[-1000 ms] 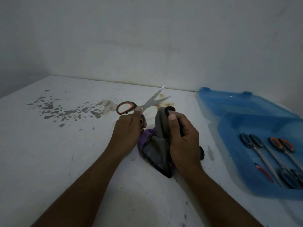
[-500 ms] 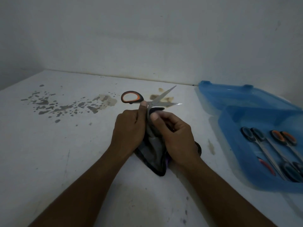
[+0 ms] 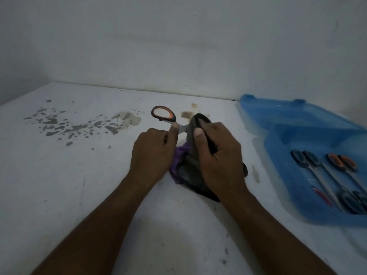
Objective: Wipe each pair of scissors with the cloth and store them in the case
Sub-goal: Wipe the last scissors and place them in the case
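My left hand (image 3: 153, 153) grips a pair of scissors with black-and-orange handles (image 3: 163, 114); one handle loop sticks up past my thumb. My right hand (image 3: 217, 155) holds a grey and purple cloth (image 3: 186, 167) wrapped round the blades, which are hidden inside it. The cloth's lower part lies on the white table (image 3: 59, 185). At the right stands an open blue plastic case (image 3: 278, 147) with several pairs of scissors (image 3: 325, 175) lying in it.
Dark flaky stains (image 3: 79, 126) mark the table at the left, and a brown stain (image 3: 186, 114) lies just beyond the cloth. A white wall runs along the back. The case's lid (image 3: 288, 114) lies open toward the wall.
The blades, bare and spread half a second ago, are now covered by the cloth in my right hand. The handle loop has tilted leftward.
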